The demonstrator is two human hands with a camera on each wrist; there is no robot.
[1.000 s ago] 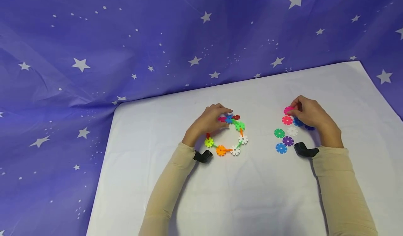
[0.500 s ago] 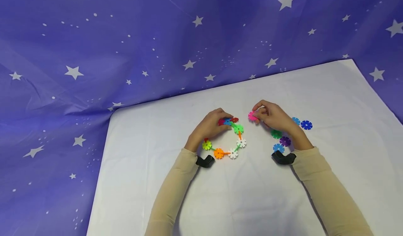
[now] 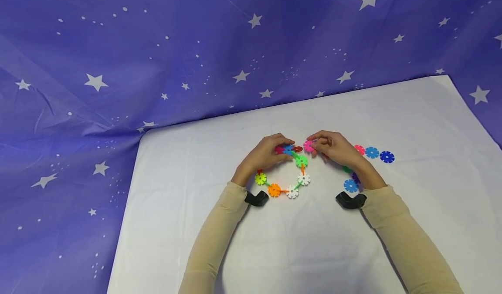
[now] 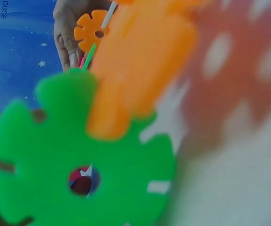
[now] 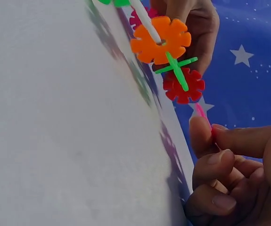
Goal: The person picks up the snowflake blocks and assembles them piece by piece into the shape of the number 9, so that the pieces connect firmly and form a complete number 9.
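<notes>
Mid-frame, the left hand [image 3: 263,153] pinches the disc chain [image 3: 301,161], likely to steady it, the right hand [image 3: 335,148] a pink disc [image 3: 308,146], edge exposed

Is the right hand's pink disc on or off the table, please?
Off: the right hand pinches the pink disc above the table.

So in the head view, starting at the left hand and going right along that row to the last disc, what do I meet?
Left hand, dark red disc, bright pink disc, right hand, light blue disc, dark blue disc.
</notes>
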